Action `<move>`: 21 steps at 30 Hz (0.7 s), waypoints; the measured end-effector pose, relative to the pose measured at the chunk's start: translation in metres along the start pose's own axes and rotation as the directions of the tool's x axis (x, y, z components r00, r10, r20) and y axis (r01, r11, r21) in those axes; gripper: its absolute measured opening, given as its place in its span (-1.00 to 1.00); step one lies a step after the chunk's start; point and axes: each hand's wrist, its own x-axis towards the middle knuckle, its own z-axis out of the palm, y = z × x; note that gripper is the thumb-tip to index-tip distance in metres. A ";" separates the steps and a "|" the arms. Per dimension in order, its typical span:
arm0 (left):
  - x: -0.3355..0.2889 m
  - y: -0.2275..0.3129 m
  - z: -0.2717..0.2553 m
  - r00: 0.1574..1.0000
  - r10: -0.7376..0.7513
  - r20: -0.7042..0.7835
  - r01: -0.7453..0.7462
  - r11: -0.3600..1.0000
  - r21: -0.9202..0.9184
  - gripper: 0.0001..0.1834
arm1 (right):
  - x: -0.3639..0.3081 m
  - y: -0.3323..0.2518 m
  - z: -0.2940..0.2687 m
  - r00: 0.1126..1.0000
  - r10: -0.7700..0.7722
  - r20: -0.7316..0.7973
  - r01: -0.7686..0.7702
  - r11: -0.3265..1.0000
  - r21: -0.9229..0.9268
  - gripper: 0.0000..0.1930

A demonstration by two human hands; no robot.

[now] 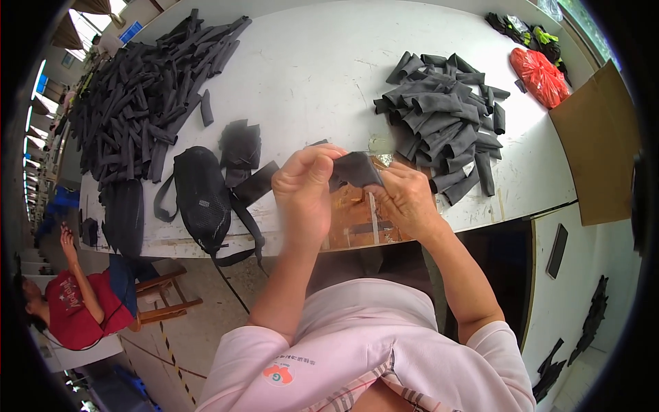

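Above the near edge of the white table (309,75), both my hands grip one dark grey fabric piece (355,169), which looks like a short tube. My left hand (307,184) is closed on its left end, thumb on top. Its right end is pinched by my right hand (410,198), with the fingers curled around it. To the right, just past that hand, lies a loose heap of similar dark fabric tubes (439,110). A black mesh pouch (200,196) with straps lies left of my left hand, and a small stack of dark fabric pieces (240,143) is beside it.
A large pile of dark rolled tubes (144,103) covers the table's far left. A brown taped patch (353,218) lies under my hands. A red plastic bag (540,75) and a cardboard sheet (596,141) stand right. A person in red (86,305) sits at left.
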 end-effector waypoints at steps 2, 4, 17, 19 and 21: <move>0.003 -0.002 -0.005 0.997 -0.033 0.066 0.027 0.996 0.089 -0.84 | 0.004 -0.004 0.003 0.998 0.049 0.039 -0.052 0.995 0.088 -0.75; 0.011 -0.010 -0.012 0.999 -0.047 0.007 0.044 0.972 0.230 -0.83 | 0.009 -0.003 -0.001 0.992 0.098 0.076 -0.110 0.979 0.173 -0.74; 0.054 -0.091 -0.132 0.998 -0.022 -0.051 0.053 0.064 0.997 -0.80 | -0.025 0.010 0.002 0.789 0.610 -0.065 -0.533 0.734 0.421 -0.64; 0.049 -0.055 -0.106 0.981 -0.193 -0.029 0.108 0.413 0.905 -0.86 | -0.036 -0.012 0.005 0.869 0.494 0.022 -0.479 0.830 0.286 -0.73; 0.034 -0.015 -0.080 0.937 -0.336 0.097 0.111 0.548 0.829 -0.89 | -0.034 -0.030 0.005 0.921 0.385 -0.056 -0.362 0.900 0.242 -0.73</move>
